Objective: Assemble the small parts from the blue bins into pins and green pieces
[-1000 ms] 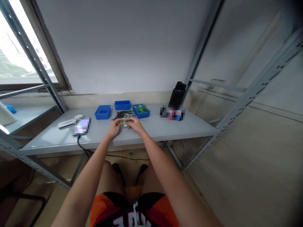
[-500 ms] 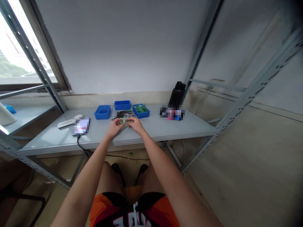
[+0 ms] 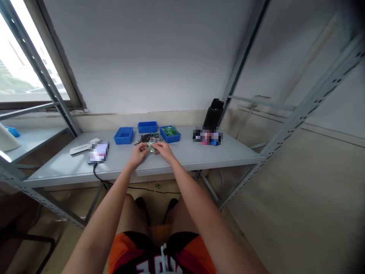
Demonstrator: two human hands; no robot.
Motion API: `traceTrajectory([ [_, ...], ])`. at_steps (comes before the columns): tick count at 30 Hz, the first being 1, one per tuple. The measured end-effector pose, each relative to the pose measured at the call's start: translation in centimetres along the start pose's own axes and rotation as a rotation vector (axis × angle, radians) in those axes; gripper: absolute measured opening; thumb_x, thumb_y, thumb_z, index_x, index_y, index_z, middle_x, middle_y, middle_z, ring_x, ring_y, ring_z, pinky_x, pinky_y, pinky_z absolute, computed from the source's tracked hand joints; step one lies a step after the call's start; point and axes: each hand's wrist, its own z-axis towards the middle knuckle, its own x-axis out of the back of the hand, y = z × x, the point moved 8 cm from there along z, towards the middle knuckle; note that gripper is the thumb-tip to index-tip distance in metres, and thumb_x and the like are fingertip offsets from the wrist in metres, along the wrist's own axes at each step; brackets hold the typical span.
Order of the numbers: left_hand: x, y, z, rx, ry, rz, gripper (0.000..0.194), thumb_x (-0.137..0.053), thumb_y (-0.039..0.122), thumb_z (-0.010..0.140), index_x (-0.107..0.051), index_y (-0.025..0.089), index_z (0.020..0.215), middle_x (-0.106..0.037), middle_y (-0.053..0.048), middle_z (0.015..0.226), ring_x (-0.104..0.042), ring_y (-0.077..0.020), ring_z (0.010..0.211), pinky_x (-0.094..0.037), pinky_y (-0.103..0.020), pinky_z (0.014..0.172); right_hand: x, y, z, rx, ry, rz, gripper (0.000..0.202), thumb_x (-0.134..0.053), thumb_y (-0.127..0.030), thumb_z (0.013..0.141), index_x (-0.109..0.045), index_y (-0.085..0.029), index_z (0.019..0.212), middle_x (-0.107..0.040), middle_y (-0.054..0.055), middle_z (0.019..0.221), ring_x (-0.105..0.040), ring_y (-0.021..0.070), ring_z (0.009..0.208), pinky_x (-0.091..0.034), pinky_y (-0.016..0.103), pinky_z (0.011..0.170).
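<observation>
A small pale green packet (image 3: 150,147) is pinched between my two hands, low over the near middle of the table. My left hand (image 3: 138,153) grips its left side with closed fingers. On its right side, the fingers of my right hand (image 3: 163,150) are closed too. Just behind the hands lies a pile of thin dark and silvery pieces (image 3: 149,138), partly hidden by the fingers. A blue tray with green packets (image 3: 170,139) stands behind and to the right of my right hand.
Two more blue trays (image 3: 124,141) (image 3: 147,130) stand behind the pile. A phone (image 3: 98,152) with a cable and a white object (image 3: 81,148) lie left. A black bottle (image 3: 213,116) and blurred items stand right, on the grey table (image 3: 228,154).
The pale green packet has shifted slightly between my fingers and shows a little more of itself. Both hands stay in nearly the same place.
</observation>
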Motion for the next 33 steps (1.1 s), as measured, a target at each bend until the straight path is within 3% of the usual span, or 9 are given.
traceTrajectory([
  [4, 0.0, 0.2, -0.1, -0.011, -0.012, -0.002, 0.012, -0.066, 0.026, 0.072, -0.063, 0.017, 0.078, -0.067, -0.004, 0.079, -0.058, -0.0174, 0.073, -0.046, -0.031, 0.072, 0.0, -0.3, -0.1, 0.018, 0.001, -0.013, 0.037, -0.071, -0.052, 0.064, -0.064, -0.016, 0.065, -0.06, 0.0, 0.065, -0.055, 0.0109, 0.061, -0.053, 0.026, 0.058],
  [13, 0.2, -0.1, -0.3, 0.094, -0.016, -0.02, 0.013, -0.065, 0.029, 0.072, -0.068, 0.016, 0.074, -0.069, -0.006, 0.076, -0.06, -0.0196, 0.072, -0.047, -0.033, 0.073, 0.2, 0.1, 0.2, 0.021, 0.019, -0.035, 0.028, -0.076, -0.037, 0.057, -0.065, -0.017, 0.074, -0.065, 0.001, 0.076, -0.059, 0.0138, 0.07, -0.053, 0.026, 0.059],
  [18, 0.2, -0.8, -0.2, 0.123, 0.034, -0.115, 0.026, -0.061, 0.04, 0.075, -0.066, 0.015, 0.082, -0.067, -0.005, 0.077, -0.057, -0.016, 0.066, -0.045, -0.028, 0.063, 0.2, 0.0, 0.2, 0.016, 0.022, 0.004, 0.026, -0.074, -0.032, 0.056, -0.063, -0.019, 0.075, -0.064, 0.001, 0.078, -0.059, 0.0143, 0.072, -0.051, 0.025, 0.057],
  [24, 0.1, -1.7, 0.0, 0.165, 0.052, -0.177, 0.045, -0.068, 0.033, 0.068, -0.059, 0.013, 0.107, -0.06, 0.002, 0.062, -0.051, -0.0124, 0.057, -0.041, -0.025, 0.059, 0.0, 0.0, 0.2, 0.019, -0.004, -0.035, 0.022, -0.071, -0.03, 0.056, -0.059, -0.019, 0.071, -0.059, -0.001, 0.074, -0.056, 0.0144, 0.07, -0.048, 0.026, 0.056],
  [29, 0.2, -0.8, -0.1, 0.137, 0.001, -0.041, 0.02, -0.063, 0.034, 0.07, -0.064, 0.014, 0.069, -0.056, 0.001, 0.058, -0.046, -0.0125, 0.057, -0.038, -0.026, 0.059, 0.3, -0.2, 0.2, 0.032, 0.017, -0.058, 0.025, -0.069, -0.033, 0.061, -0.053, -0.021, 0.076, -0.059, -0.002, 0.072, -0.056, 0.0136, 0.069, -0.045, 0.025, 0.059],
  [33, 0.6, -0.2, -0.2, 0.112, 0.021, 0.019, 0.019, -0.06, 0.033, 0.071, -0.061, 0.015, 0.064, -0.053, 0.002, 0.055, -0.044, -0.0126, 0.056, -0.036, -0.026, 0.058, 0.5, -0.1, 0.2, 0.037, 0.044, -0.038, 0.034, -0.073, -0.038, 0.061, -0.053, -0.021, 0.082, -0.059, -0.004, 0.066, -0.056, 0.0134, 0.066, -0.044, 0.027, 0.065],
])
